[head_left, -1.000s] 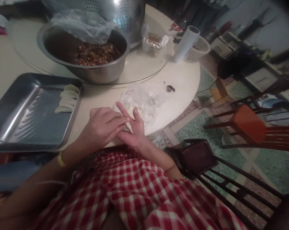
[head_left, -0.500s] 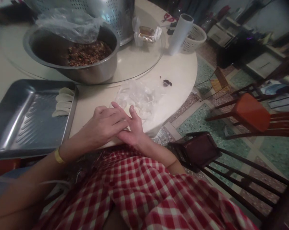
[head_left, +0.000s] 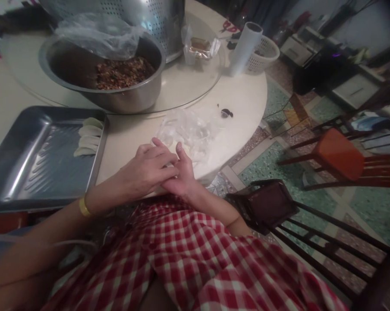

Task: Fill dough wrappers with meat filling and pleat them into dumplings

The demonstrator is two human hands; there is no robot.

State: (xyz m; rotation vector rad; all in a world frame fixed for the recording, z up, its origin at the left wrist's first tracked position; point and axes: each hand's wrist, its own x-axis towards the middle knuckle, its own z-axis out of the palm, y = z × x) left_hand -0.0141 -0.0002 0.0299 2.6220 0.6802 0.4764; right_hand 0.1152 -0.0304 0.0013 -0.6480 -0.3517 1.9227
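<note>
My left hand [head_left: 145,170] lies across the palm of my right hand [head_left: 182,175] at the near edge of the round table [head_left: 246,99]. The left fingers are pressed together on a pale dough wrapper [head_left: 173,150], of which only an edge shows between the hands. My right hand is palm up with its fingers stretched toward a crumpled clear plastic bag [head_left: 191,127]. A steel bowl [head_left: 124,97] of dark minced filling stands behind the hands. To the left, a metal tray [head_left: 26,172] holds several folded dumplings [head_left: 86,139] along its right side.
A perforated steel colander [head_left: 156,19], a wrapped packet [head_left: 199,45], a white roll [head_left: 243,47] and a white basket [head_left: 262,54] stand at the back. Dark wooden chairs [head_left: 272,205] and an orange stool [head_left: 339,155] are on the tiled floor to the right.
Both hands stay together at the table edge, and the left fingers have curled a little more over the right palm. The view has shifted slightly.
</note>
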